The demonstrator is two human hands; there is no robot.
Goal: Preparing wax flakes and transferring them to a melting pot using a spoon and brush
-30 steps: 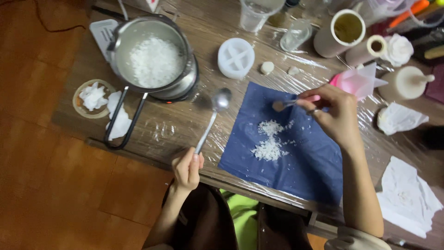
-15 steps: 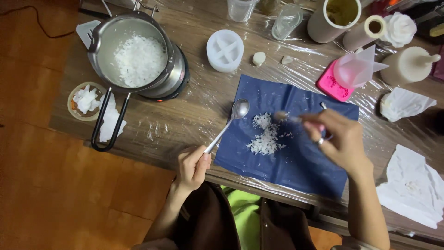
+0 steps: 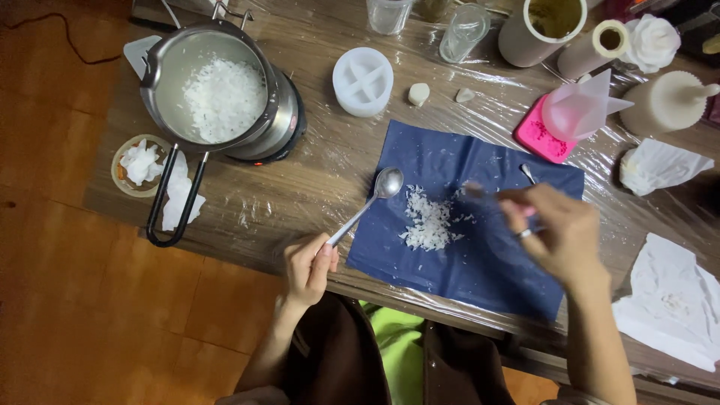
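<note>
My left hand (image 3: pixel 306 268) grips the handle of a long metal spoon (image 3: pixel 365 205); its bowl rests at the left edge of a dark blue cloth (image 3: pixel 487 255). A pile of white flakes (image 3: pixel 426 220) lies on the cloth, just right of the spoon's bowl. My right hand (image 3: pixel 559 232) hovers over the cloth's right part and holds a small brush (image 3: pixel 480 191), blurred, with its tip just right of the flakes.
A steel pot (image 3: pixel 217 86) of white flakes sits on a small hotplate at the back left. Behind the cloth are a round white mould (image 3: pixel 363 80), glass cups, cylinders, a pink silicone cup (image 3: pixel 581 112) and white tissues (image 3: pixel 671 304). Plastic film covers the wooden table (image 3: pixel 300 187).
My left hand brought the spoon's bowl rightwards from the bare table to the cloth's edge. My right hand with the brush moved down towards the flakes, which now lie gathered in one pile.
</note>
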